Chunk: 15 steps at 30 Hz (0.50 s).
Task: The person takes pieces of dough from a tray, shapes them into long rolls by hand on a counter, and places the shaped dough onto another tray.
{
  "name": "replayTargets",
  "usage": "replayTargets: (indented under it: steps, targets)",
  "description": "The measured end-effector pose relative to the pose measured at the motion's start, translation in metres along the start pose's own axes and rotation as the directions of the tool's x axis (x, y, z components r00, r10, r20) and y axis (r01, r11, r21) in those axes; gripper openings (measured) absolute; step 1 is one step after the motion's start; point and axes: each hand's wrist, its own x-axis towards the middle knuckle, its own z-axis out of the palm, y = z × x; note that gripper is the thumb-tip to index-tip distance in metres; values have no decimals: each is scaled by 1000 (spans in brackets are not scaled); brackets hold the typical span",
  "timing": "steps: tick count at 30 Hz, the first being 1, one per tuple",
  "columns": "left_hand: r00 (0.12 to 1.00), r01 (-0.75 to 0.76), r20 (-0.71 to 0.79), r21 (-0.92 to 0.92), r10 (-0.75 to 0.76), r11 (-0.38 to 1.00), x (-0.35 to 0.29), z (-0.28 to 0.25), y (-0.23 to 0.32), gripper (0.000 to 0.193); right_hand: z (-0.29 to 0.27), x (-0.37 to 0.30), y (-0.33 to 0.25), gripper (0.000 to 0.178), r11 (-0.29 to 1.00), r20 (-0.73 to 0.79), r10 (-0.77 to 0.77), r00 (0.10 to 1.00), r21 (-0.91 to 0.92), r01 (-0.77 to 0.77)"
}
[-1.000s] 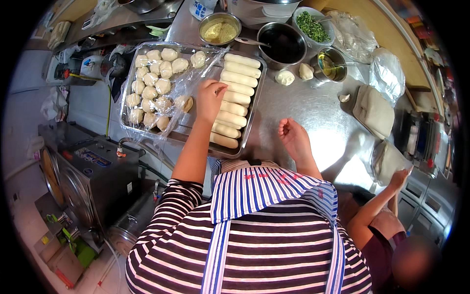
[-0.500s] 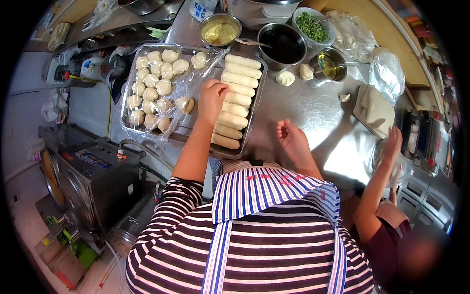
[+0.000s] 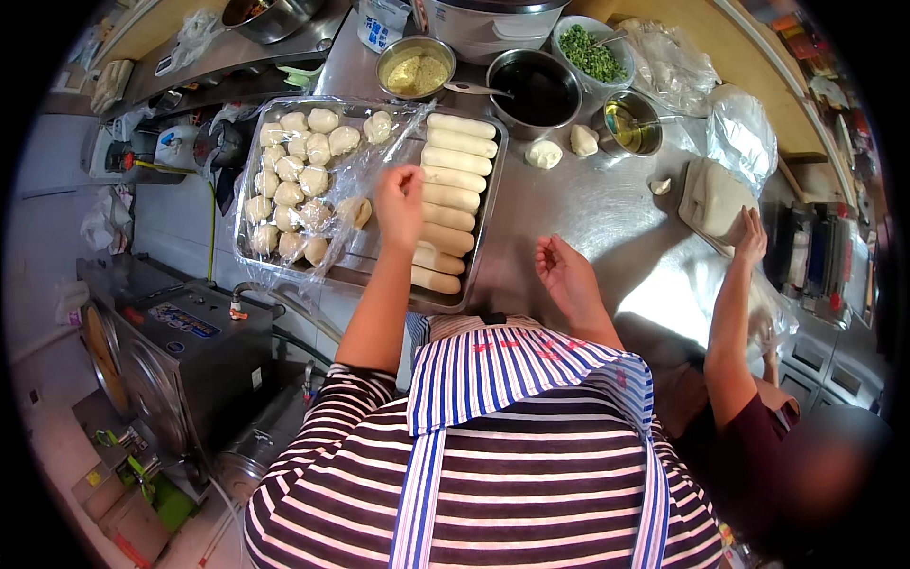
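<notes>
A metal tray (image 3: 462, 302) holds a row of smooth dough rolls (image 3: 445, 216) on its right side and several rough dough balls (image 3: 314, 178) on its left. Clear plastic film (image 3: 353, 180) lies over the balls. My left hand (image 3: 398, 209) is above the tray beside the rolls, fingers closed in a pinch; what they hold, if anything, is hidden. My right hand (image 3: 571, 277) hovers over the steel table (image 3: 531, 213) right of the tray, fingers curled in, with nothing visible in them. One dough ball (image 3: 354, 212) sits by the film near my left wrist.
Behind the tray stand a bowl of yellowish paste (image 3: 417, 73), a pot of dark liquid (image 3: 536, 92), a bowl of chopped greens (image 3: 591, 53) and a pot of oil (image 3: 629, 126). Small dough pieces (image 3: 544, 155) lie nearby. At right, a co-worker's hand (image 3: 752, 237) touches a folded dough slab (image 3: 710, 204).
My left hand has drawn slightly down and left, away from the rolls. My right hand stays nearly in place. The co-worker's hand has moved left onto the dough slab's edge.
</notes>
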Motion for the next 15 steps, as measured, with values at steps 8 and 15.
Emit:
replayTargets:
  steps: [8, 15]
  targets:
    - [898, -13, 435, -125, 67, 992, -85, 25, 65, 11, 45, -18, -1, 32, 981, 110, 103, 989, -174, -83]
    - [846, -193, 497, -58, 196, 979, -80, 18, 58, 12, 17, -5, 10, 27, 952, 75, 188, 979, -259, -163]
